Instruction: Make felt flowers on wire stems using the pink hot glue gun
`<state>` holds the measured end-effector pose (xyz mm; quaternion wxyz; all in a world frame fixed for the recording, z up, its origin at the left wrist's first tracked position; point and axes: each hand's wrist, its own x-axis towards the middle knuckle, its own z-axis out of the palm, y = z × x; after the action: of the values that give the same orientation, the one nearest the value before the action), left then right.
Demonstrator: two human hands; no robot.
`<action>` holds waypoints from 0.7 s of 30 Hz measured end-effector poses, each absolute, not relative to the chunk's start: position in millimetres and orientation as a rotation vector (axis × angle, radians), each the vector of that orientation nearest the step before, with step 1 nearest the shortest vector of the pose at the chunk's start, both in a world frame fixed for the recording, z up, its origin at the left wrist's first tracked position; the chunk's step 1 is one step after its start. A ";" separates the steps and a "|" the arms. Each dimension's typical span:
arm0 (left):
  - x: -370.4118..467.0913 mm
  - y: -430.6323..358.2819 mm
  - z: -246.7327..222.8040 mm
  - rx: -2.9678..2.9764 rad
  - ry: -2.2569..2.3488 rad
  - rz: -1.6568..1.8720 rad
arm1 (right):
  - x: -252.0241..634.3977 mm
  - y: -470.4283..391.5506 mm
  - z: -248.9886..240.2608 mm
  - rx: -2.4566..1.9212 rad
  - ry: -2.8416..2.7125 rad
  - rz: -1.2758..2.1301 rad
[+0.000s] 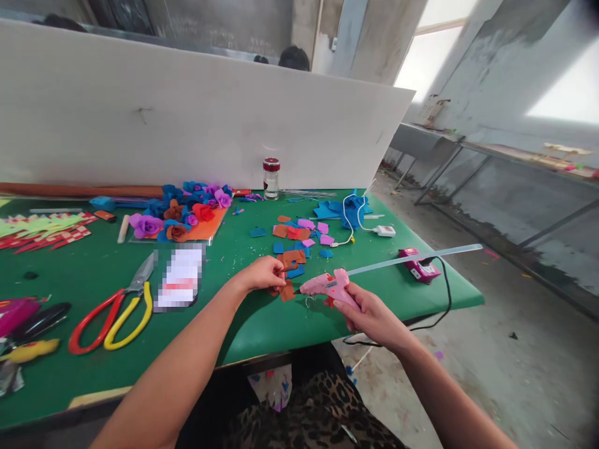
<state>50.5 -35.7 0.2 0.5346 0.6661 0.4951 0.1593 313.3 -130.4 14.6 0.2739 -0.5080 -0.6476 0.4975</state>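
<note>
My right hand (369,315) is wrapped around the handle of a pink hot glue gun (333,285). A long translucent glue stick (421,257) juts from its back end. The nozzle points left at a small brown crepe paper piece (287,291), close to or touching it; I cannot tell which. My left hand (262,274) pinches that brown piece at its edge, fingers closed. Just beyond my fingers lie more cut pieces, such as a blue piece (296,272) and a pink piece (326,239).
Paper roses (176,232) lie at the back left. Large scissors (116,305) and a phone-like flat object with a blurred face (180,277) are left of my arm. A red-lidded jar (271,179) stands by the white board (201,112). A pink power box (418,265) sits near the right edge.
</note>
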 end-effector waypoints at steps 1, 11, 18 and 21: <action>50.9 -35.8 0.6 1.608 1.185 0.374 | 313.0 -130.4 13.9 -1.372 -1.745 1.322; 52.5 -32.5 -3.2 1.655 1.188 0.392 | 302.6 -136.4 18.3 -1.352 -1.939 1.092; 53.0 -34.1 0.4 1.687 1.185 0.376 | 290.5 -134.9 15.6 -1.314 -2.150 0.831; 53.2 -34.6 1.1 1.699 1.182 0.380 | 289.1 -133.8 16.5 -1.324 -2.209 0.779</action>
<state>53.2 -34.6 1.1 0.4955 0.7013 0.4880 0.1567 289.1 -133.8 16.5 0.2233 -0.4796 -0.8003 0.2823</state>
